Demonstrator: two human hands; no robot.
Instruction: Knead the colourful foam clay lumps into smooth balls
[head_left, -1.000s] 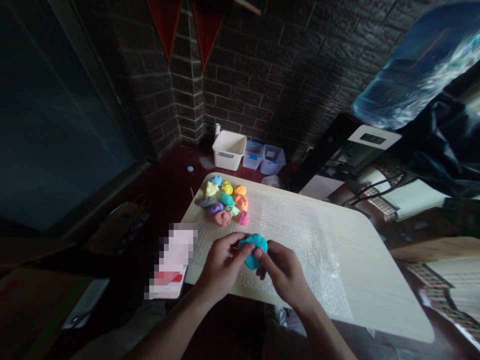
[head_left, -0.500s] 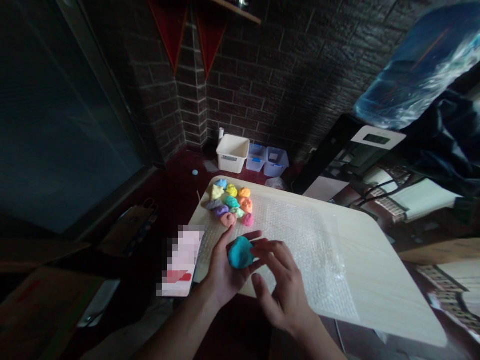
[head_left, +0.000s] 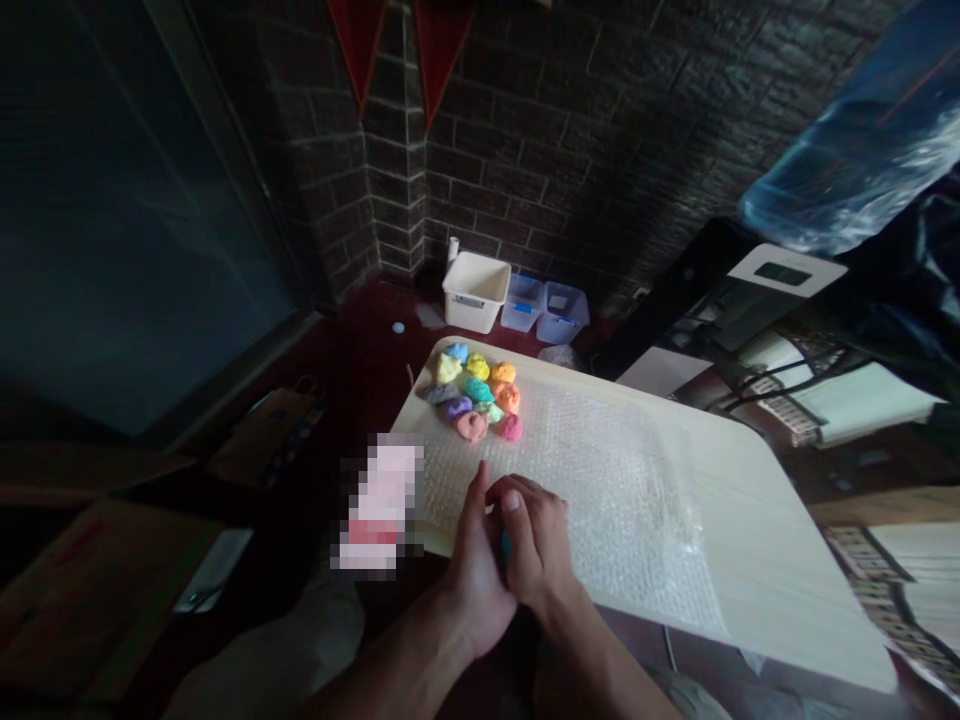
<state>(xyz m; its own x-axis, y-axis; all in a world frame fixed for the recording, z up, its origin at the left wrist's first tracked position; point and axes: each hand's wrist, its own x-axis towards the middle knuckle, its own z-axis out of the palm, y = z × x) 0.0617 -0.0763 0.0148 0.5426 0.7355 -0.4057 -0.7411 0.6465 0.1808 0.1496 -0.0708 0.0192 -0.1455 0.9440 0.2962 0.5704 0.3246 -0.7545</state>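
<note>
Between my two palms sits a lump of teal modelling clay (head_left: pixel 506 545), of which only a sliver shows. My left hand (head_left: pixel 477 570) cups it from the left, thumb pointing up. Over it lies my right hand (head_left: pixel 541 535), its fingers curled and its thumb resting along the top. Both hands are closed together above the table's near edge. Beyond them, several lumps of coloured clay cluster at the table's far left, among them a pink lump (head_left: pixel 511 428), a brown-pink lump (head_left: pixel 472 427), a purple lump (head_left: pixel 454 408) and a teal-green lump (head_left: pixel 478 390).
Bubble wrap (head_left: pixel 615 480) covers much of the pale wooden table (head_left: pixel 780 560). At its left edge is a pixelated pink object (head_left: pixel 386 490). A white basket (head_left: pixel 472 305) and two clear bins (head_left: pixel 562 318) stand on the floor behind. Cardboard boxes (head_left: pixel 135 580) lie at left.
My right hand has moved from touching the clay's edge to folding over it, so the teal lump is now mostly hidden. The view has shifted slightly.
</note>
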